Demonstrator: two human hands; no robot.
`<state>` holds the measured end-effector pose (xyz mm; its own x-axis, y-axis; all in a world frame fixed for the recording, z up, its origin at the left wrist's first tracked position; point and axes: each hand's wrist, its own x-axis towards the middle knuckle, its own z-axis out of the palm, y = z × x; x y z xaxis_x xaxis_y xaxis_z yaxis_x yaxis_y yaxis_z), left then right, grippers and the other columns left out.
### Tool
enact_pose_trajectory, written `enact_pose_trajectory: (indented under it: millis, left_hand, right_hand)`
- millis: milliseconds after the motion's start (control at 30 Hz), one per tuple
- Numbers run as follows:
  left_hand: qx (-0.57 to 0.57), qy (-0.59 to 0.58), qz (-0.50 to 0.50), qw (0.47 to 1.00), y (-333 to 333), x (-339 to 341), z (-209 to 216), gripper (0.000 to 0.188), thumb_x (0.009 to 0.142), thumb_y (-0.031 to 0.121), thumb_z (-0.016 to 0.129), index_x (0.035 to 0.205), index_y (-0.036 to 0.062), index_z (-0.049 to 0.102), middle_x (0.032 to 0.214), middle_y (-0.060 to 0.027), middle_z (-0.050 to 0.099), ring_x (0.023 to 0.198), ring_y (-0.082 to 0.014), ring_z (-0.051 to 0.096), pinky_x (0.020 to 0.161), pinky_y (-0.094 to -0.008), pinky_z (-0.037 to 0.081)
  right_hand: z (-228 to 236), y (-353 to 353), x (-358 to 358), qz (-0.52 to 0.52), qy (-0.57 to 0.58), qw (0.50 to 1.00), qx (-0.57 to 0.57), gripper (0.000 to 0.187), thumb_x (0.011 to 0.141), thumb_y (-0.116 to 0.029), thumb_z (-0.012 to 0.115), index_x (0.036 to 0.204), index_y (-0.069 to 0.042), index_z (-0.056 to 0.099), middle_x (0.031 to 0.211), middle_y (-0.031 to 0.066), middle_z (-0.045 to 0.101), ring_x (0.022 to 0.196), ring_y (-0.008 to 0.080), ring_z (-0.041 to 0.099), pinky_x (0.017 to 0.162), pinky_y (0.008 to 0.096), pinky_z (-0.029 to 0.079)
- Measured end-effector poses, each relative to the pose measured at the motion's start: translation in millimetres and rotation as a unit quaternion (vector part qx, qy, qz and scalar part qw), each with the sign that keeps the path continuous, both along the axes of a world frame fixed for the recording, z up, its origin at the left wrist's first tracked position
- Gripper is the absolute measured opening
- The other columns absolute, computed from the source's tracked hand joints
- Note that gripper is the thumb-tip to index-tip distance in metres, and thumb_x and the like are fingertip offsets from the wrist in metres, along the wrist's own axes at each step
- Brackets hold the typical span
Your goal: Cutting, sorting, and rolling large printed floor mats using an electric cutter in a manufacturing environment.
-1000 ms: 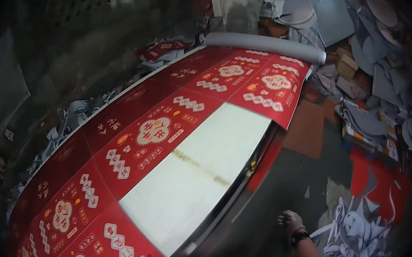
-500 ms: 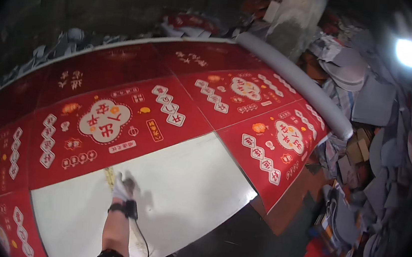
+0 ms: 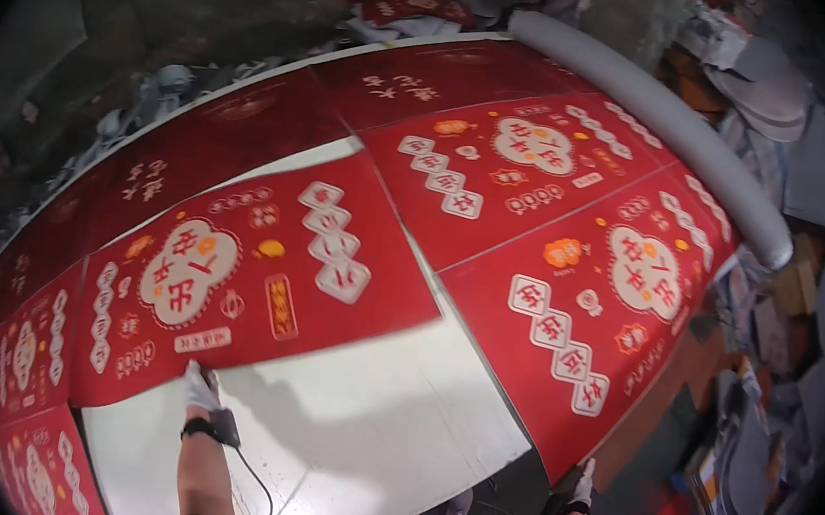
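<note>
My left hand [image 3: 203, 389], in a white glove, pinches the near edge of a printed red mat [image 3: 278, 243]. That mat lies slightly askew on the white tabletop [image 3: 396, 412], with a shadow beneath its near edge. Beside the near corner of another printed red mat [image 3: 565, 334], at the right, is my right hand [image 3: 585, 484], gloved too. Its fingers are stretched upward next to the corner; whether they touch it is unclear. Each wrist wears a black band, and a cord runs from the device on the left one.
A grey roll [image 3: 657, 132] lies along the far right side of the table. More red mats [image 3: 31, 348] cover the left end. Piles of grey offcuts [image 3: 799, 359] fill the floor at the right, and scraps [image 3: 174, 87] lie beyond the far edge.
My left hand has gone from the bare white tabletop to the red mat's edge. This mat has shifted nearer and turned, baring white strips behind and beside it. My right hand has come into view.
</note>
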<state>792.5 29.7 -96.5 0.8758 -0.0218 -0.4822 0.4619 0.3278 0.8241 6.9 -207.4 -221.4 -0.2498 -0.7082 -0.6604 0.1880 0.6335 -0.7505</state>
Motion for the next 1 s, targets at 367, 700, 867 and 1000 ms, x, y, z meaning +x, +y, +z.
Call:
enact_pose_trajectory:
  millis: [367, 700, 867, 1000]
  left_hand:
    - [0.108, 0.164, 0.016, 0.98, 169, -231, -13, 0.029, 0.098, 0.043, 0.05, 0.093, 0.0151, 0.052, 0.066, -0.0015, 0.049, 0.053, -0.0132, 0.049, 0.043, -0.0243, 0.042]
    - [0.027, 0.266, -0.493, 0.828, 69, -290, 34, 0.045, 0.1, 0.04, 0.041, 0.124, 0.0034, 0.054, 0.098, -0.0163, 0.07, 0.085, -0.0264, 0.068, 0.079, -0.0394, 0.055]
    - [-0.052, 0.165, -0.431, 0.885, 98, -278, 69, 0.045, 0.097, 0.033, 0.052, 0.13, 0.0016, 0.048, 0.115, -0.0201, 0.064, 0.104, -0.0323, 0.064, 0.095, -0.0413, 0.051]
    - [0.173, -0.247, -0.396, 0.867, 153, -243, 76, 0.042, 0.092, 0.025, 0.057, 0.128, 0.004, 0.052, 0.116, -0.0134, 0.064, 0.108, -0.027, 0.06, 0.094, -0.0392, 0.049]
  right_hand:
    - [308, -93, 105, 0.151, -0.215, 0.935, -0.239, 0.043, 0.092, -0.027, 0.062, 0.129, -0.006, 0.053, 0.117, 0.0071, 0.062, 0.106, 0.0221, 0.061, 0.096, 0.0385, 0.05]
    - [588, -129, 324, 0.264, -0.647, 0.628, -0.342, 0.016, 0.1, -0.021, 0.053, 0.091, -0.008, 0.056, 0.071, -0.0046, 0.041, 0.062, 0.0069, 0.043, 0.053, 0.0211, 0.035]
    - [555, 124, 509, 0.414, -0.48, 0.762, -0.133, 0.028, 0.094, -0.041, 0.061, 0.081, -0.017, 0.053, 0.069, -0.0015, 0.054, 0.054, 0.0088, 0.051, 0.047, 0.0182, 0.042]
    - [419, 253, 515, 0.768, -0.261, 0.482, -0.332, 0.036, 0.097, -0.03, 0.057, 0.117, 0.0, 0.055, 0.091, 0.0035, 0.055, 0.088, 0.0135, 0.054, 0.078, 0.0286, 0.047]
